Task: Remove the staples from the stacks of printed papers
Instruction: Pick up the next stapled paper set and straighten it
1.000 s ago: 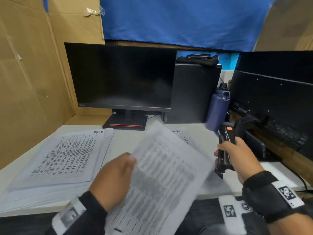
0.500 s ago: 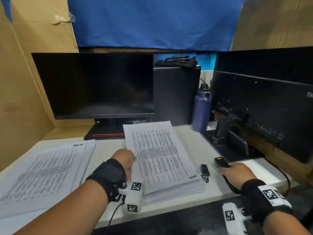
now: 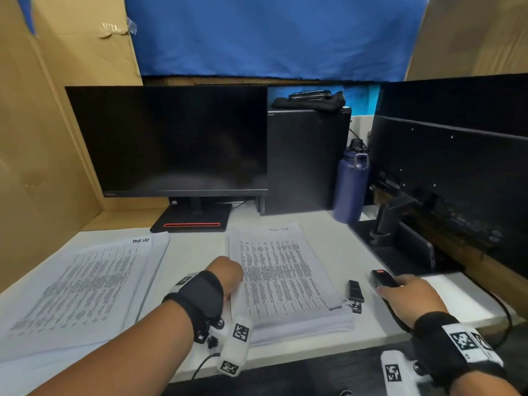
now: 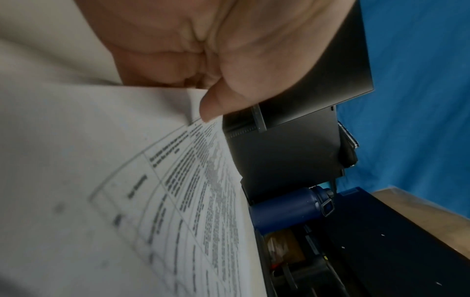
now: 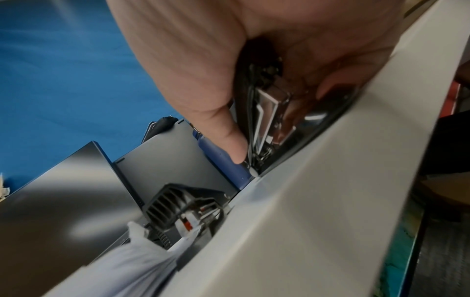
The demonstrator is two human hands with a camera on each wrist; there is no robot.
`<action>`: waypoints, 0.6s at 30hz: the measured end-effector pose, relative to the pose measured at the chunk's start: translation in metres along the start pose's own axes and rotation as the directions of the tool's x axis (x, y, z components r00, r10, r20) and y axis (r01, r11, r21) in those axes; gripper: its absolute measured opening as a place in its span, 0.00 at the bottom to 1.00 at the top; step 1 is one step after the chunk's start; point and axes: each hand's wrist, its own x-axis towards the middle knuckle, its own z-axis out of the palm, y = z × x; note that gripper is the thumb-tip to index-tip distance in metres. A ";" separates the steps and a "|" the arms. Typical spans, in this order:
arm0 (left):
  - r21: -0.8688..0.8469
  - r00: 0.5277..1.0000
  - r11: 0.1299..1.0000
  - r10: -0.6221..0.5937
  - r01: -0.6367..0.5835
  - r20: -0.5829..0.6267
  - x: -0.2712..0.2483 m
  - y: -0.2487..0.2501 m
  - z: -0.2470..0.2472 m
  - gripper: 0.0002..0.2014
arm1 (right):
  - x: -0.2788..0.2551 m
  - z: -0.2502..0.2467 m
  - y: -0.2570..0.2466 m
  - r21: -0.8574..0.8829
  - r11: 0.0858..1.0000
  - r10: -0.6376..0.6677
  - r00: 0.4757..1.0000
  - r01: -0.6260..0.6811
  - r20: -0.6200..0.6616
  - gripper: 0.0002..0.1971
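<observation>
Right hand (image 3: pixel 411 298) grips the black stapler (image 3: pixel 381 278) lying on the desk (image 3: pixel 445 298), right of the paper stack (image 3: pixel 285 281); left hand (image 3: pixel 225 277) pinches that stack's left edge, with a small black staple remover (image 3: pixel 355 294) just right of it and a blue bottle (image 3: pixel 350 184) beyond

Paper stack (image 3: pixel 288 281): matt white sheets, grey print. Second paper pile (image 3: pixel 80 284): same matt paper. Stapler (image 5: pixel 269 120): glossy black shell, shiny metal insides. Desk (image 3: pixel 328 232): smooth, matt white. Monitor (image 3: pixel 177 138): dark screen, faint sheen. Water bottle (image 3: pixel 350 181): navy, satin finish. Backdrop (image 3: pixel 271 35): blue cloth. Side walls (image 3: pixel 43 124): brown cardboard, matt. Wrist straps (image 3: pixel 200 298): black fabric.
</observation>
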 end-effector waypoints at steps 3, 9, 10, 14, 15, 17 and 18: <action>-0.240 0.997 0.968 -0.082 0.076 -0.014 0.007 -0.025 -0.005 0.20 | -0.003 -0.003 -0.004 0.032 0.999 -0.001 1.000 0.000 0.012 0.14; -0.265 0.987 0.963 -0.085 0.045 -0.139 -0.046 -0.109 -0.068 0.10 | 0.015 -0.006 0.004 -0.198 0.980 -0.049 0.995 0.030 -0.092 0.38; -0.196 0.976 0.980 -0.082 0.042 -0.202 -0.050 -0.130 -0.089 0.06 | 0.028 -0.001 0.011 -0.218 0.974 -0.083 0.990 0.056 -0.117 0.40; 0.177 0.925 0.942 -0.224 0.286 -0.306 -0.056 -0.211 -0.167 0.10 | -0.026 0.007 -0.044 -0.253 0.950 -0.220 0.966 0.182 -0.133 0.34; 0.239 0.910 0.901 -0.287 0.363 -0.300 -0.056 -0.231 -0.181 0.11 | -0.052 0.011 -0.064 -0.226 0.945 -0.265 0.959 0.237 -0.101 0.25; 0.366 0.874 0.797 -0.398 0.480 -0.278 -0.056 -0.265 -0.197 0.14 | -0.096 0.024 -0.094 -0.112 0.922 -0.373 0.928 0.370 -0.007 0.15; 0.408 0.861 0.759 -0.438 0.508 -0.258 -0.058 -0.278 -0.199 0.19 | -0.110 0.033 -0.103 -0.066 0.897 -0.434 0.900 0.437 0.049 0.15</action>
